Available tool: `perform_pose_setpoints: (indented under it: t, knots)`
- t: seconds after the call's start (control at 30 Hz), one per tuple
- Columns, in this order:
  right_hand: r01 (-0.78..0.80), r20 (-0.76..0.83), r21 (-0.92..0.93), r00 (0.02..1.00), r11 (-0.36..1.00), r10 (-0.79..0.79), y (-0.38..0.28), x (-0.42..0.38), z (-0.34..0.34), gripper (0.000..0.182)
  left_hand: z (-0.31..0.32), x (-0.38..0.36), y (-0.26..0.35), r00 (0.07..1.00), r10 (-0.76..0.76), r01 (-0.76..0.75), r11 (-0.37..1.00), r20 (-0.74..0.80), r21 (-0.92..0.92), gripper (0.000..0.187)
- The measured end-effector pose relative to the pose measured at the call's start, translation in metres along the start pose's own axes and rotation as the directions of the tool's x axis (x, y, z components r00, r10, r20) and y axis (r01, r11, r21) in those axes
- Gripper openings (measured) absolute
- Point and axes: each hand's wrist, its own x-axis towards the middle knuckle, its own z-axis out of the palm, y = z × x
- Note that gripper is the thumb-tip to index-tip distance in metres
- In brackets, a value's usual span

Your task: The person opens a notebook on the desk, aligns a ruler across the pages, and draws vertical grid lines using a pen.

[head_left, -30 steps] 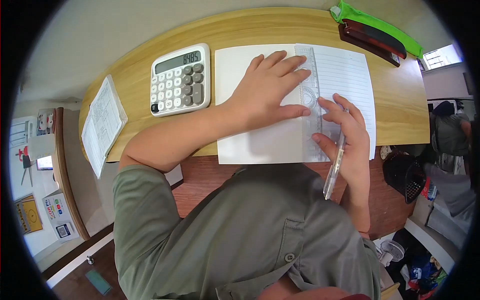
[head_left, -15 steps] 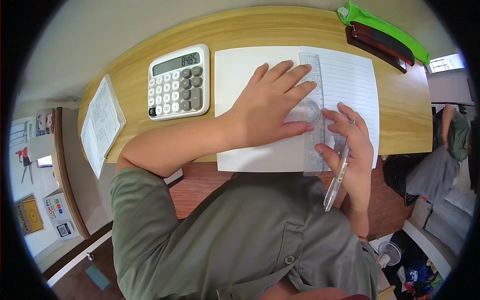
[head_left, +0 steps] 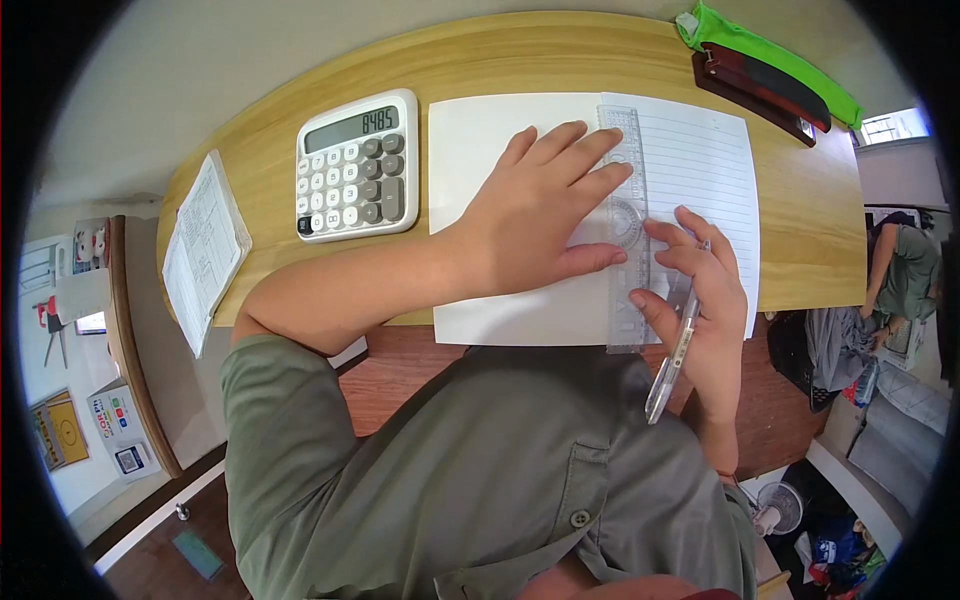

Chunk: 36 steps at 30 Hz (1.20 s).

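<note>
The calculator (head_left: 358, 165) shows the numbers 8485 on its little screen. Its keys have signs too small to read. Right of it, the ruler (head_left: 625, 225) has tiny marks and the pen (head_left: 673, 365) has tiny print. Left of it, the papers (head_left: 203, 250) have small, blurry print

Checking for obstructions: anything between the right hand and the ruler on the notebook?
Nothing visible. The right hand's thumb tip overlaps the ruler's right edge. The pen it holds lies off to the ruler's right; the left hand partly covers the ruler's left side.
</note>
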Motion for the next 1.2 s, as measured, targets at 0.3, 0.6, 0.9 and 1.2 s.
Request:
perform_pose_setpoints:
  t: [0.3,0.6,0.9,1.2]
  knots:
    - [0.033,-0.004,-0.003,0.999,0.999,-0.033,0.002,0.001,0.001,0.040,0.001,-0.001,-0.001,1.000,0.004,-0.004,1.000,-0.011,-0.007,0.069]
    - [0.030,-0.006,-0.004,1.000,1.000,-0.030,0.001,0.001,0.001,0.040,-0.001,0.000,0.000,1.000,0.004,-0.004,1.000,0.005,0.007,0.069]
    - [0.014,-0.011,0.033,1.000,0.999,-0.013,0.001,0.000,0.001,0.039,-0.003,0.001,0.002,1.000,-0.002,0.002,1.000,0.004,-0.021,0.069]
    - [-0.011,-0.004,0.140,1.000,0.990,0.012,0.011,-0.005,0.001,0.040,0.005,0.002,-0.006,0.999,0.051,-0.050,0.995,-0.014,0.083,0.067]
